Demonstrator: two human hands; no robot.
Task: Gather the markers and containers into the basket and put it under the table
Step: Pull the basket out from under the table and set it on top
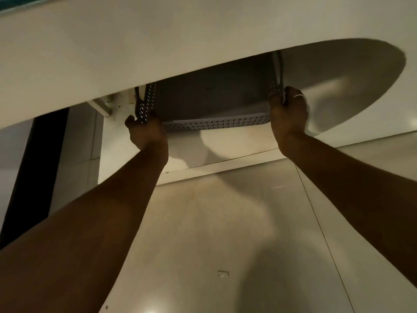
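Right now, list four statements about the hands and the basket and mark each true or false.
1. The left hand and the right hand each grip one end of the basket. True.
2. The basket's walls are solid, without holes. False: they are perforated.
3. The table top hides the basket's far part. True.
4. The ring is on the left hand. False: it is on the right hand.

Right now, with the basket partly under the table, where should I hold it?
Take the basket by its side rims at the two near corners, from the open near side. The table hides its far end, so only the near wall and rims are reachable. The left hand and right hand grip there.
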